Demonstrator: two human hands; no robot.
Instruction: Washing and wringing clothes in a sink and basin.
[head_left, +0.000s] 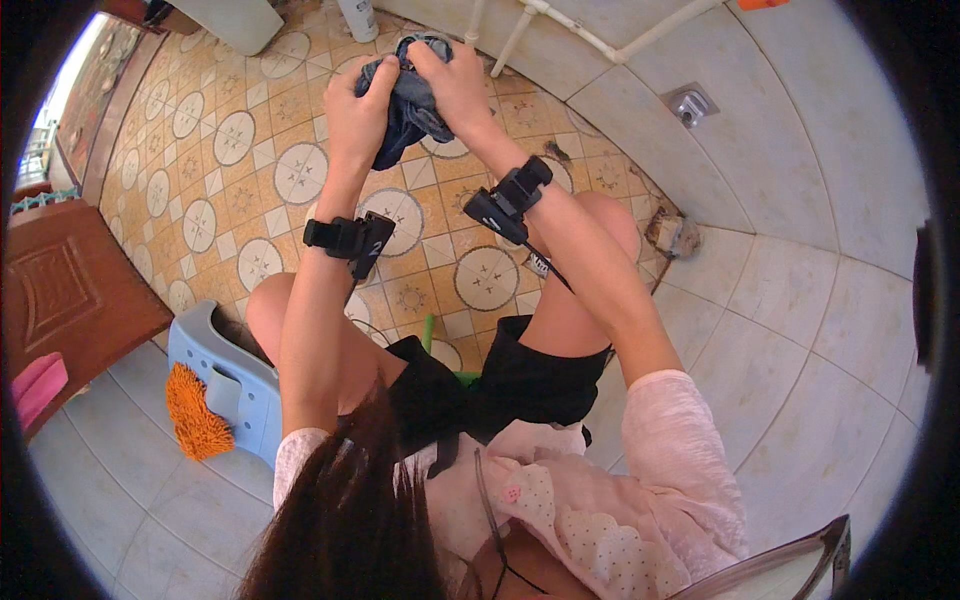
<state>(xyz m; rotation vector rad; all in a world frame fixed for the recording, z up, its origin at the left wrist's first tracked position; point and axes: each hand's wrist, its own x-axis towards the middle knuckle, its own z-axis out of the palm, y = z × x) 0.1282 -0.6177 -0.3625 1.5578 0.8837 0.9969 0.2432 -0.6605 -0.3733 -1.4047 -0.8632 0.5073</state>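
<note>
A bunched dark blue-grey cloth (411, 105) is held up in front of me, above the patterned floor. My left hand (358, 109) grips its left side, thumb pointing up along the fabric. On the right side, my right hand (452, 86) has its fingers closed around the upper part of the cloth. Folds hang down between the two hands, and the fingertips are partly hidden behind the fabric. Each wrist wears a black strap with a small black device; the left device (367, 244) and the right device (495, 214) trail cables.
Yellow-and-white patterned tiles (302, 172) cover the floor. White pipes (577, 30) run along the tiled wall, near a metal wall fitting (688, 107). A blue-grey plastic stool (259, 405) with an orange chenille cloth (196, 412) stands left, beside a brown door (75, 292). A white bottle (358, 19) stands ahead.
</note>
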